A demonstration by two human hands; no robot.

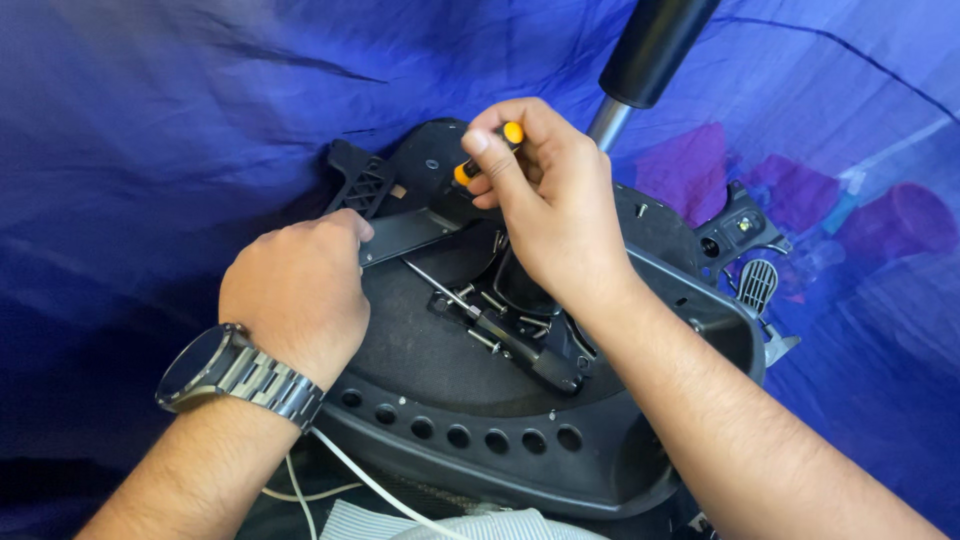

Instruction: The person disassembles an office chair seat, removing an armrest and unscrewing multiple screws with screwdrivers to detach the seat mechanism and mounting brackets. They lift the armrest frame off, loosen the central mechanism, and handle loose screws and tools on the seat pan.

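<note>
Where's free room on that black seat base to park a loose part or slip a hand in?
Bare patch: the textured pan between the left hand, the row of holes and the spare screwdriver. Crowded: the centre under the right hand with its orange-handled screwdriver, where loose screws lie, and around the flat bracket.

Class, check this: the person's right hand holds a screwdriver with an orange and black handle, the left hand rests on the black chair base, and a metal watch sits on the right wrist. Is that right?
Not quite. The head view shows the metal watch on the left wrist, not the right. The rest stands: the right hand holds the orange and black screwdriver, and the left hand rests on the black chair base.
</note>
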